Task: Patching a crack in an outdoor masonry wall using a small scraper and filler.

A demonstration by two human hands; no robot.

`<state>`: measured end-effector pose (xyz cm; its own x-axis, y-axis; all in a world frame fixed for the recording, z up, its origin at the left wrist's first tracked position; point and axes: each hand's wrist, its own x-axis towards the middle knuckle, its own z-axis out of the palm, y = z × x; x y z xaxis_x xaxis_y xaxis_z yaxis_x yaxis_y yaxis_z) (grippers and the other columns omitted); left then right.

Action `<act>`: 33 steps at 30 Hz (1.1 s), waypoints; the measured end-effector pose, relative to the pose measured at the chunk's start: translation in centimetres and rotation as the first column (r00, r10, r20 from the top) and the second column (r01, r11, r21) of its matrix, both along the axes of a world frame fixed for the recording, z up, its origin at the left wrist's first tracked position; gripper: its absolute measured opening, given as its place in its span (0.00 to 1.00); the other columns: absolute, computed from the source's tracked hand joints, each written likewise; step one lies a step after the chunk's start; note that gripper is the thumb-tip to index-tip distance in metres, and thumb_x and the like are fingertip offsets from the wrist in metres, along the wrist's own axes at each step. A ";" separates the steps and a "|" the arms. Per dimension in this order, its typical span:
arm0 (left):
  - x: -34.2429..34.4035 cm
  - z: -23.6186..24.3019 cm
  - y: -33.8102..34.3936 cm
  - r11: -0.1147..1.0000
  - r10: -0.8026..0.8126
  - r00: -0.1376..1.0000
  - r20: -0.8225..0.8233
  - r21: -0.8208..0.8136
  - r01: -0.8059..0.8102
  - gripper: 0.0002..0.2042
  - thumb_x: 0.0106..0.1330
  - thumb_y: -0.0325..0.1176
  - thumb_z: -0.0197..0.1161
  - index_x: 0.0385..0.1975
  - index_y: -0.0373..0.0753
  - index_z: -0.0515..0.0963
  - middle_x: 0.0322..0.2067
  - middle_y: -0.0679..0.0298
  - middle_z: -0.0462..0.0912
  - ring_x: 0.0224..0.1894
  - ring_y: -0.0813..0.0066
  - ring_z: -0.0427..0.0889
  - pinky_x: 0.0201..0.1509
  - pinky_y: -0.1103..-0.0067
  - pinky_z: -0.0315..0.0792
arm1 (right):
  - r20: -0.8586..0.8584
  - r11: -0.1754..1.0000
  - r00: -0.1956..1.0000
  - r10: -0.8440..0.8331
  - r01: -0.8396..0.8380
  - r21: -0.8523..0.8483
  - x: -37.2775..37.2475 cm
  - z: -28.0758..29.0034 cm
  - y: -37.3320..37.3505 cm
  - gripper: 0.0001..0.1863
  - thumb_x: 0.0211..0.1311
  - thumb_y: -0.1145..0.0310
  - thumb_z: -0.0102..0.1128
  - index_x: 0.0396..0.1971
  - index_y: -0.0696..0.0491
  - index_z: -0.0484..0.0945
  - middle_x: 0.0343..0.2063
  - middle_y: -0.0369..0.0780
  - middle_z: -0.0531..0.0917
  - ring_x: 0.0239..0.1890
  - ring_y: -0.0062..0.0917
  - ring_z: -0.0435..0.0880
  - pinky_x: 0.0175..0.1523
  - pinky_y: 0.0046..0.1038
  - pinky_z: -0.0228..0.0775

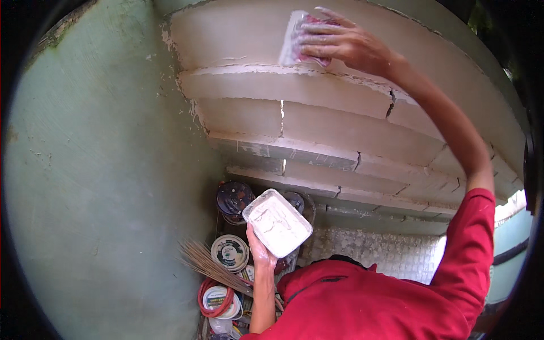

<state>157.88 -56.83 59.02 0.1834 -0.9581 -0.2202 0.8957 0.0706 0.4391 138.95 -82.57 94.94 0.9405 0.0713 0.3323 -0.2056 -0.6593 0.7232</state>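
Observation:
My left hand [261,249] supports a clear rectangular plastic tub [279,222] from below, its fingers mostly hidden under it. Smooth white paste, like putty, fills the tub. Up high, my right hand [337,39] is closed around a flat, pale putty spreader [292,38] with reddish-pink on the part under the fingers. White paste smears those fingers. The spreader lies close to the block wall [238,39], just above a ridged, whitish mortar joint [249,69]; whether its edge touches, I cannot tell.
A green plastered wall [107,170] rises at the left. Below stand a dark paint-spattered bucket [234,198], a round lidded bucket [230,252], a bundle of thin sticks [212,263] and a coiled red hose [201,297]. Cracks [390,105] and gaps break the block wall. Pale patterned floor [379,249] shows beyond.

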 end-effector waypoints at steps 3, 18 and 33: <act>-0.3 -1.3 -0.4 0.998 0.042 0.999 0.029 0.041 -0.043 0.29 0.72 0.53 0.38 0.64 0.37 0.62 0.59 0.58 0.71 0.59 0.61 0.73 0.63 0.67 0.67 | -0.288 0.999 0.957 0.043 -0.036 0.031 -0.4 1.7 -2.8 0.20 0.53 0.73 0.61 0.48 0.42 0.82 0.50 0.34 0.82 0.62 0.29 0.72 0.75 0.48 0.41; -4.4 -0.1 -1.8 0.992 0.114 0.991 -0.072 0.060 -0.110 0.29 0.72 0.53 0.38 0.64 0.37 0.62 0.60 0.57 0.70 0.60 0.61 0.72 0.65 0.66 0.67 | -0.544 0.985 0.834 0.095 -0.001 0.171 0.7 4.7 -4.5 0.17 0.45 0.79 0.70 0.39 0.48 0.86 0.48 0.37 0.82 0.65 0.37 0.67 0.74 0.53 0.40; -7.0 -1.1 -2.5 0.984 0.141 0.990 -0.017 0.108 -0.138 0.31 0.72 0.55 0.37 0.64 0.37 0.62 0.60 0.58 0.70 0.60 0.61 0.72 0.64 0.67 0.66 | -0.550 0.946 0.823 -0.144 0.278 0.169 1.1 7.2 -2.7 0.11 0.58 0.78 0.58 0.39 0.52 0.84 0.50 0.32 0.82 0.67 0.26 0.64 0.77 0.46 0.31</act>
<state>150.92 -59.36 57.90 0.3069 -0.8944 -0.3255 0.8910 0.1498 0.4285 140.06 -85.29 102.17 0.9584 -0.1649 -0.2332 0.0060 -0.8048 0.5936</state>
